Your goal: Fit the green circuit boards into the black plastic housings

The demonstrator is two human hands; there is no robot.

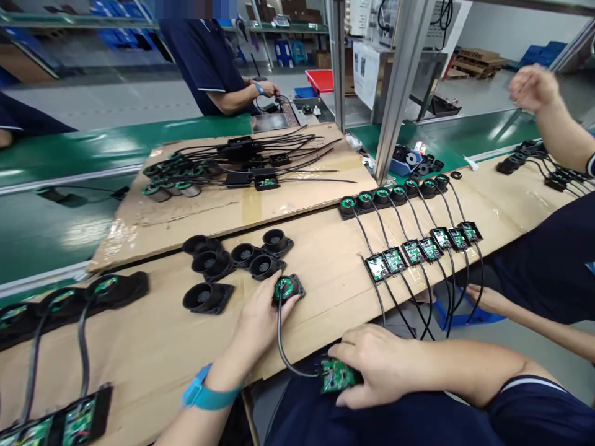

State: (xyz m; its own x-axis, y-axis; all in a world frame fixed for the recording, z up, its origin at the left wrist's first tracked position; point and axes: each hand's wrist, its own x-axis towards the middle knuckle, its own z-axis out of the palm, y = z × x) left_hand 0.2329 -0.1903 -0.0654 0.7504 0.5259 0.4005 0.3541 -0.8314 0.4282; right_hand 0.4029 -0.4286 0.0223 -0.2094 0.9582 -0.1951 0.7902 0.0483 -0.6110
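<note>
My left hand, a teal band on its wrist, has its fingers closed around a black round housing on the cardboard-covered bench. A green round circuit board shows in the housing's top. From it a black cable curves down to a green circuit board in a black case. My right hand grips that cased board near my lap, past the bench's front edge; the palm hides part of the case. Several empty black housings stand just left of and beyond my left hand.
A row of cabled housings and cased boards lies to the right, cables hanging over the edge. More cabled units sit at left, others on the raised cardboard. A metal post rises behind. Co-workers' arms reach in at right.
</note>
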